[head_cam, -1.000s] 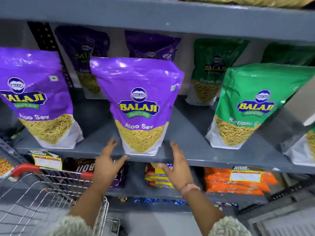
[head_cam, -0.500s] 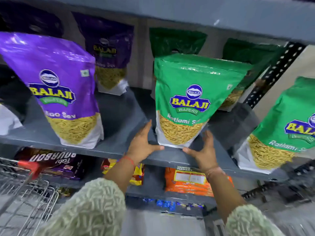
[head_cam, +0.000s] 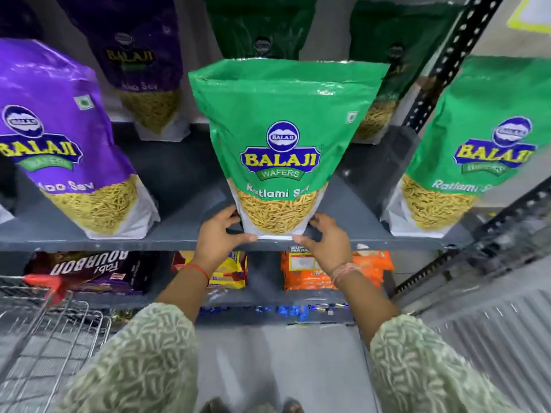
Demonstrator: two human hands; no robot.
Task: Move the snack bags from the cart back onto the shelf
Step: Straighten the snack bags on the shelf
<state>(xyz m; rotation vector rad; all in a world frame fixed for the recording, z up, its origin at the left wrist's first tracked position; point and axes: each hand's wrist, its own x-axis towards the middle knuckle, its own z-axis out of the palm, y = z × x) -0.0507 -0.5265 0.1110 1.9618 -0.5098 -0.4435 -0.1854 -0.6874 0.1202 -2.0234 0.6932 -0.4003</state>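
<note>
A green Ratlami Sev bag [head_cam: 283, 138] stands upright at the front edge of the grey shelf [head_cam: 185, 231]. My left hand [head_cam: 219, 236] grips its lower left corner and my right hand [head_cam: 325, 241] grips its lower right corner. A purple Aloo Sev bag [head_cam: 65, 138] stands to its left and another green bag [head_cam: 477, 144] to its right. Darker purple and green bags stand behind them. The wire cart [head_cam: 44, 332] with a red handle sits at the lower left; I see no bags in the part in view.
A black perforated upright [head_cam: 447, 61] rises behind the held bag on the right. On the lower shelf lie a Bourbon biscuit pack [head_cam: 89, 272], a yellow pack [head_cam: 229, 269] and an orange pack [head_cam: 310, 272]. A corrugated metal surface [head_cam: 492, 332] is at the lower right.
My view and both hands have shifted right from the purple Aloo Sev bag to the green Ratlami Sev bag. My fingers have closed on its bottom corners.
</note>
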